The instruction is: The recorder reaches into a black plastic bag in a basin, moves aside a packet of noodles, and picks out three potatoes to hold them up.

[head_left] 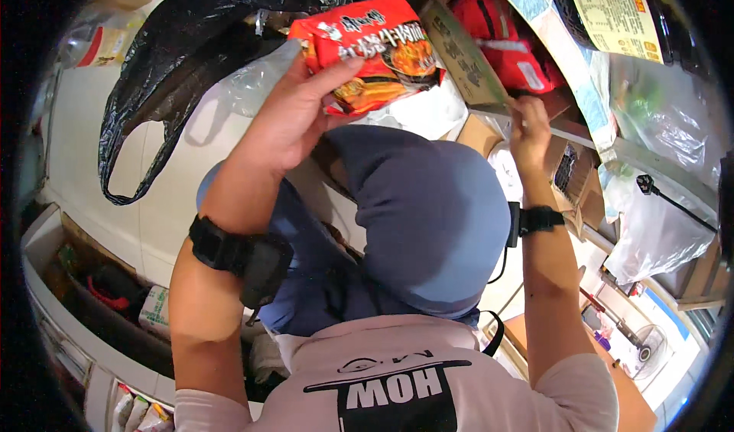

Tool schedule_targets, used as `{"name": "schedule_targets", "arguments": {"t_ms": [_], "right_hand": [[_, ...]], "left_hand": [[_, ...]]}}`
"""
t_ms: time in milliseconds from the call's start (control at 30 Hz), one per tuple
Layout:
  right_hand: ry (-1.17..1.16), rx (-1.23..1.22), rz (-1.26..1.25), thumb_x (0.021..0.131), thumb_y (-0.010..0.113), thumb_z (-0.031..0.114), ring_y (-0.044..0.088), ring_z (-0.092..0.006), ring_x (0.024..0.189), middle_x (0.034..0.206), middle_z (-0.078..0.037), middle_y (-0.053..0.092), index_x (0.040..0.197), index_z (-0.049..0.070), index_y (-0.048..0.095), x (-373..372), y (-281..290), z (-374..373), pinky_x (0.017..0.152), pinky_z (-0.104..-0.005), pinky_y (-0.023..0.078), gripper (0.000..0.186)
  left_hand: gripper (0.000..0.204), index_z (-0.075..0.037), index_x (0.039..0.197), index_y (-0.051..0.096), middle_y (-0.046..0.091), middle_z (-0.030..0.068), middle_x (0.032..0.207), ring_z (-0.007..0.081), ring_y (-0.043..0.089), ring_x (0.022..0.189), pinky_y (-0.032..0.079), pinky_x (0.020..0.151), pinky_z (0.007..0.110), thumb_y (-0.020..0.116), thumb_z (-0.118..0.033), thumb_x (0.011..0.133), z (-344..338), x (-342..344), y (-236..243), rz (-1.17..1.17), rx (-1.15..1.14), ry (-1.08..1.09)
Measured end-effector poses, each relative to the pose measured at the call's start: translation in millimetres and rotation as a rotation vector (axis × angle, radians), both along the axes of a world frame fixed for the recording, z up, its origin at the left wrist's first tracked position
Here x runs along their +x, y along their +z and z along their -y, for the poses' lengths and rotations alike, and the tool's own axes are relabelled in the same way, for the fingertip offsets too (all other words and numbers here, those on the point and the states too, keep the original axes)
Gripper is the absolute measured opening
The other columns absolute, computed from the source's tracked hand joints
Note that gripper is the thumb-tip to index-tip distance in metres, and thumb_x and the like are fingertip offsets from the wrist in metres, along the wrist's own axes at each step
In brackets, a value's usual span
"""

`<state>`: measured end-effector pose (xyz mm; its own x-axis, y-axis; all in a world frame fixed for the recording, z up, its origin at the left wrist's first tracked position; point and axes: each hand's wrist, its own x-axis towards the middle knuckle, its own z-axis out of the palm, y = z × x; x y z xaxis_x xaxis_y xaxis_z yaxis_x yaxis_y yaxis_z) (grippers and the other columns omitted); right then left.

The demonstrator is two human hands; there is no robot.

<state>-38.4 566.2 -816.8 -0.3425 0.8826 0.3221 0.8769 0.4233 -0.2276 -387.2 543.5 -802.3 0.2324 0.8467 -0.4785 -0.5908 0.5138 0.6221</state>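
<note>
My left hand [300, 111] grips a red instant noodle packet [382, 53] with food pictured on it, raised at the upper middle, thumb across its front. At the right, my right hand [529, 130] has curled fingers at the lower rim of an upright-sided cardboard box [462, 53], appearing to grip it. Inside that box lie red packages [508, 46] with pale patches. My bent knee in blue trousers [428, 218] fills the middle, below both hands.
A crumpled black plastic bag [138, 103] lies upper left, beside a clear bag. Clear bags [654, 233], a black plug and cable sit on the right. A long bin with items [107, 294] runs along the lower left; a fan [650, 348] stands lower right.
</note>
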Motion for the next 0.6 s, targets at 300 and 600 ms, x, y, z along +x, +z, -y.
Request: {"name": "schedule_targets", "arguments": {"t_ms": [300,600], "right_hand": [[-0.221,-0.198,0.272,0.072,0.049,-0.002,0.056,-0.0395,0.081,0.092,-0.021,0.057,0.1,0.008,0.05,11,-32,-1,0.069,-0.0469,0.045,0.03],[0.009,-0.172,0.049,0.08,0.057,0.017,0.058,-0.0296,0.087,0.092,-0.013,0.057,0.113,0.005,0.049,-44,27,4,0.07,-0.038,0.047,0.036]], "left_hand": [[0.043,-0.009,0.122,0.04,0.053,0.0085,0.116,0.0241,0.057,0.101,0.052,0.08,0.04,0.058,-0.019,0.084,-2,4,-4,0.012,-0.095,0.002],[0.046,-0.01,0.12,0.041,0.056,0.0042,0.111,0.017,0.055,0.103,0.047,0.084,0.034,0.063,-0.02,0.081,-7,9,-13,0.05,-0.02,-0.044]]}}
